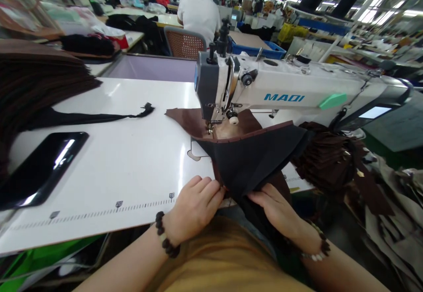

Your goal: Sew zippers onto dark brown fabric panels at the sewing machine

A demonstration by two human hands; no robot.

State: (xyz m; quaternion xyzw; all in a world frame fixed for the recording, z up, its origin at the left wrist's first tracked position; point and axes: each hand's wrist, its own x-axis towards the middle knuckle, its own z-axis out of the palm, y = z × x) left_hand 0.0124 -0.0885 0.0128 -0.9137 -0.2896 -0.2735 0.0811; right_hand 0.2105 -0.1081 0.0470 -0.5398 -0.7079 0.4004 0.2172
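Note:
A brown and black fabric piece lies under the presser foot of a white sewing machine, with a seam edge running to the needle. The fabric's near part hangs over the table's front edge. My left hand is closed at the fabric's left edge, fingers curled and pinching its near corner. To the right, my right hand has thumb and fingers closed on a fold of the black side; some of its fingers are hidden beneath the cloth. Both wrists wear beaded bracelets.
A stack of dark brown pieces and a black phone lie on the white table. A black strip stretches across it. Bundled brown cloth sits on the right. Beyond, a person in white sits facing away.

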